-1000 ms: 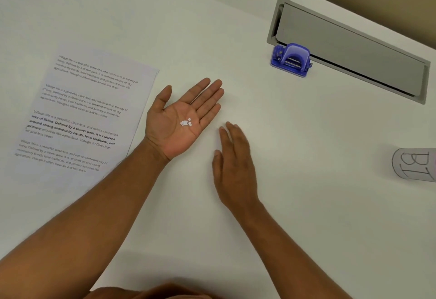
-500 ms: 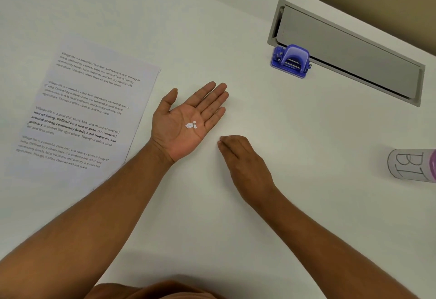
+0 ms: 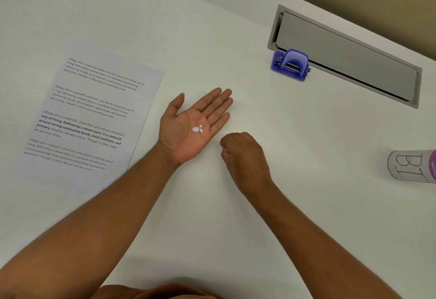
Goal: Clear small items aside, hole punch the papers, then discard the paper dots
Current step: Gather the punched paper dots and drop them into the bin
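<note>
Centre of frame: your left hand lies palm up with fingers straight, a small cluster of paper dots resting on the palm. Just right of it, your right hand rests on the table, fingers curled under; whether they hold anything cannot be told. The papers lie at left, and the hole punch stands at upper right.

Table: smooth matt white surface, laminate-like
Papers, near the table's left edge: thin matt white sheets, black printed text
Paper dots, on the open palm of the left hand: matt white paper
Hole punch, toward the far edge: blue-violet plastic with slight sheen, small metal parts
Cable hatch, along the far edge: matt grey, plastic or painted metal
Container, at the right edge: translucent plastic, hand-lettered, purple band
</note>
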Demonstrator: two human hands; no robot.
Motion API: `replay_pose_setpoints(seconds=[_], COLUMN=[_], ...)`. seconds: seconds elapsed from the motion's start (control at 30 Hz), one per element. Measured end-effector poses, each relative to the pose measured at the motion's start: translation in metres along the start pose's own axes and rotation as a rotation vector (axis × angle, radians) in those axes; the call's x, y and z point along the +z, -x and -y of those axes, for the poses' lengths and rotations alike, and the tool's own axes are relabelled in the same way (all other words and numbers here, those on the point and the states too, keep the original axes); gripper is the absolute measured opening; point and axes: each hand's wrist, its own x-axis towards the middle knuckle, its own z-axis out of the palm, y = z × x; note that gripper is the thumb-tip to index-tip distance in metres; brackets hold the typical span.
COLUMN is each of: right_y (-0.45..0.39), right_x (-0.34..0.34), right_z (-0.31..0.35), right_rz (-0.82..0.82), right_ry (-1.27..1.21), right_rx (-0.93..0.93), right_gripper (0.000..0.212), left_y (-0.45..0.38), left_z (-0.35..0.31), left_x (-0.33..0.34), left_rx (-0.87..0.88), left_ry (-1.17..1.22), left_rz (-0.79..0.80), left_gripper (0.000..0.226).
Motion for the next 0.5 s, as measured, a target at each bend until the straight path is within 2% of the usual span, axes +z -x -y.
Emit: replay_pose_setpoints(seconds=[0.1,0.2,0.3,0.5], right_y=[-0.003,-0.008,-0.017,-0.024], right_x=[-0.006,-0.014,-0.018,-0.019], right_z=[0.009,0.031,0.049,0.052], right_rz=[-0.132,-0.26,-0.257,-0.223], right_ry=[-0.099,-0.323,-0.476,-0.537], right_rx=[0.113,0.2,0.236,0.293], right_gripper=[0.014,0.012,0.013,0.015], left_y=[-0.001,-0.001,-0.002,-0.003], left_z=[0.002,0.007,0.011,0.013], left_x=[0.002,0.003,0.004,0.007], left_rx=[-0.008,-0.028,-0.048,-0.062], left_ry=[0.001,0.04,0.049,0.014], left_rz=[0.004,0.024,0.041,0.04], left_gripper=[0.077,0.078,0.078,0.076])
